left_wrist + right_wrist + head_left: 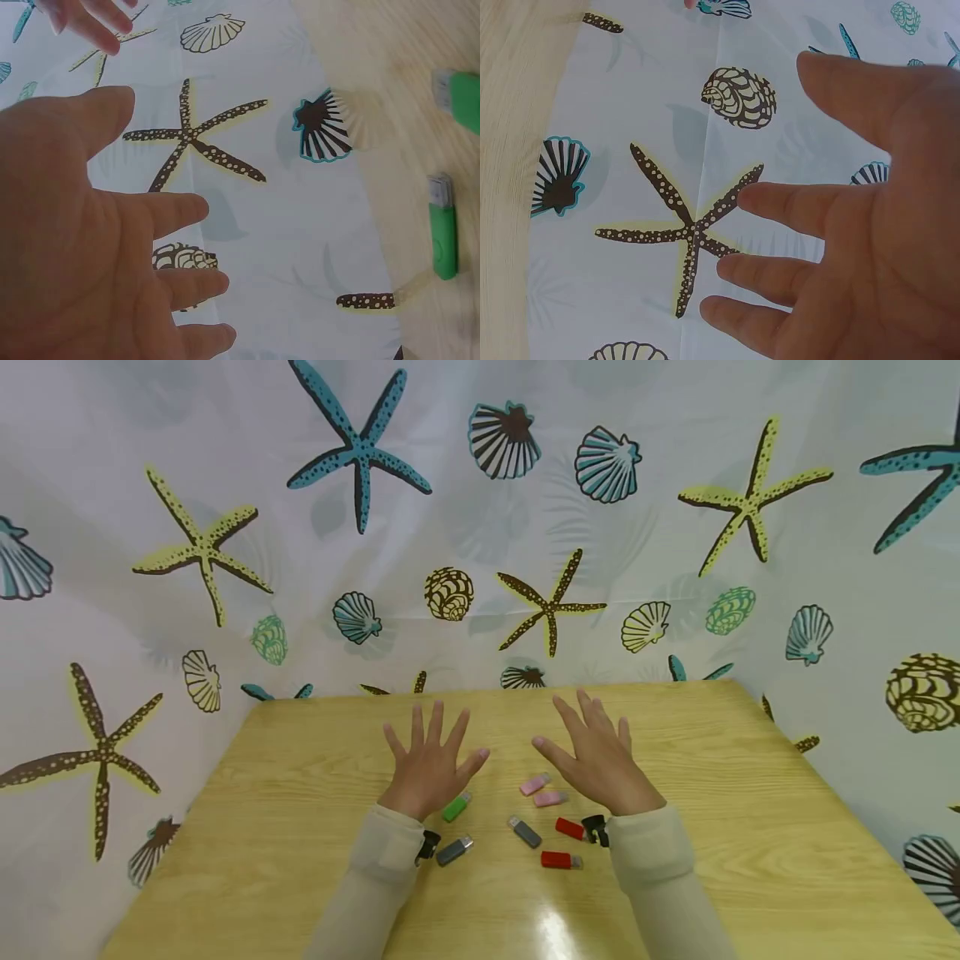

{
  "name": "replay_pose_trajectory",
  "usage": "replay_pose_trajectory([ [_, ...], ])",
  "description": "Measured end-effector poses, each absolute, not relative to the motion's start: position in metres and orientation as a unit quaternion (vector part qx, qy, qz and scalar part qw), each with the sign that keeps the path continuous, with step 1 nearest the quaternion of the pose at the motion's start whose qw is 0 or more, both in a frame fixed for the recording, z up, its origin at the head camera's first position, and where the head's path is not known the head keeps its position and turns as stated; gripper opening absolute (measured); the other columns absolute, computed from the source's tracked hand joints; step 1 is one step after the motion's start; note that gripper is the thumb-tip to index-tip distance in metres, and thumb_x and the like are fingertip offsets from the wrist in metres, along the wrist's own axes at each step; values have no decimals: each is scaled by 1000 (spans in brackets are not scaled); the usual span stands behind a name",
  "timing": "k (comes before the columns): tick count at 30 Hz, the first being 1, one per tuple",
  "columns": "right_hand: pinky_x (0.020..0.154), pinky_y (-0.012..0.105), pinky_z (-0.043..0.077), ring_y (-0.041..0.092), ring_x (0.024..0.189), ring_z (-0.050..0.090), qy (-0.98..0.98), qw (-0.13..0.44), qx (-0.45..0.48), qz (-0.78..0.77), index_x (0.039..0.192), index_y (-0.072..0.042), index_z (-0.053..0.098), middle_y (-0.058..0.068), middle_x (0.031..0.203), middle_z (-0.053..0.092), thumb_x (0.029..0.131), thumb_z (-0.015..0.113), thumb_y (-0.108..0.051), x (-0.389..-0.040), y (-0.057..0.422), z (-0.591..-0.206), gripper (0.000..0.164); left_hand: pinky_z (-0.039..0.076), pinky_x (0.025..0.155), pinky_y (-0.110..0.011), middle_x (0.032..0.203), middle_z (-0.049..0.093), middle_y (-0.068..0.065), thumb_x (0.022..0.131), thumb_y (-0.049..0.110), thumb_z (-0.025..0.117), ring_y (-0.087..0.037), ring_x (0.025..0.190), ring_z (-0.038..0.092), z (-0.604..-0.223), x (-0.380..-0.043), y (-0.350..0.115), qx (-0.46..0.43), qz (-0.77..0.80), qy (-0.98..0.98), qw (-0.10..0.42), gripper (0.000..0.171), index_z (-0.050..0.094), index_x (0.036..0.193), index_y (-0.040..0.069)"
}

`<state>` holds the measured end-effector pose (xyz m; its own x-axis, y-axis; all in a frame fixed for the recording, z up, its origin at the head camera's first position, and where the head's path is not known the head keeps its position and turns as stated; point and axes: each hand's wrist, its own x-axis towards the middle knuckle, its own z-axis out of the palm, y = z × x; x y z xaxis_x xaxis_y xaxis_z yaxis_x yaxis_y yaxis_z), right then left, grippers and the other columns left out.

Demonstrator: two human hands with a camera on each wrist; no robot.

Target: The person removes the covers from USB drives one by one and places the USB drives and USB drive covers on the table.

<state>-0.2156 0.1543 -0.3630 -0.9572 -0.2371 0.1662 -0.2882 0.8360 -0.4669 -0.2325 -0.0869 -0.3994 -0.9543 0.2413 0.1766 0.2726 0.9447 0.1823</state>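
Note:
My left hand [426,770] is held out over the table with its fingers spread, and nothing is in it. Likewise spread and bare is my right hand [603,767]. A green USB stick [454,808] lies beside the left wrist; the left wrist view shows it and a second green USB stick [444,232], one of them hidden in the head view. Between the hands lie a pink USB stick [531,786], another pink one [549,799] and a grey stick [527,833]. A second grey stick [452,852] is by the left cuff. Two red sticks [557,860] lie near the right cuff.
The sticks lie on a light wooden table [300,777]. A white cloth [450,527] printed with starfish and shells hangs behind it and along both sides. Each wrist wears a small black device [428,845] at the cuff.

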Motion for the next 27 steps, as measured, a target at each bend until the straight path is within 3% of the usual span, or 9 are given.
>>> replay_pose_trajectory([
  [16,106,69,-5,43,144,2,-956,33,134,260,154,-9,27,21,159,7,97,45,-55,-218,162,-367,75,-2,101,-75,159,14,-18,98,60,33,-44,144,1,-443,-244,-102,-116,-110,-987,22,69,29,154,20],
  [27,106,69,-6,44,144,3,-957,24,132,257,153,-8,27,23,158,9,97,44,-54,-221,165,-368,74,2,101,-76,157,21,-19,100,56,35,-45,143,9,-455,-252,-103,-114,-108,-987,28,67,33,152,15],
])
